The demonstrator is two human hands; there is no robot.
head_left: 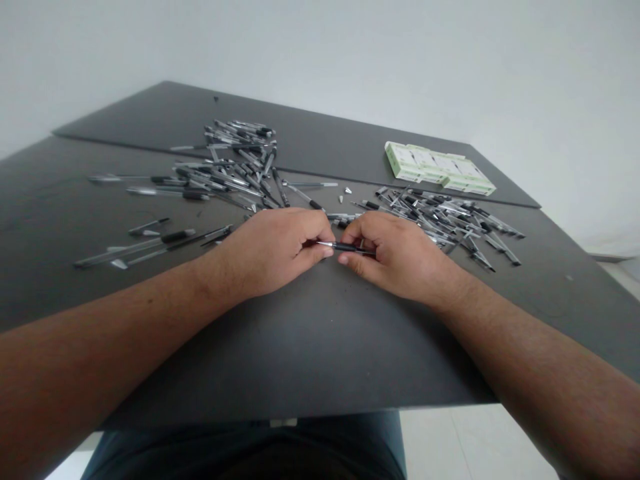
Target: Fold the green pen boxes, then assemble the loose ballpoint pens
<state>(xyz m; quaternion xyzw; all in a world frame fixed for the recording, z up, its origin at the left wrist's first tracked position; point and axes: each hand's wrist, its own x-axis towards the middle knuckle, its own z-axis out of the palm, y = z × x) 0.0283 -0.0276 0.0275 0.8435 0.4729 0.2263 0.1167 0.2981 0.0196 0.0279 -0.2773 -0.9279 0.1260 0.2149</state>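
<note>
Two hands on one pen (346, 247)?

Yes: my left hand (265, 253) pinches near the tip, my right hand (400, 257) the barrel, both narrow, low over the table (320, 360). Best kept slow, fingertips close, pen level.

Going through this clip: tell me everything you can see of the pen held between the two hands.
The ballpoint pen is slim, with a silver, metal-looking tip toward the left hand, a black grip and a dark rear section. It lies almost level, tilted slightly, above the dark table top. The right hand holds it between thumb and fingers, which hide part of it. The left hand's fingers reach the tip end, but contact is unclear.
</note>
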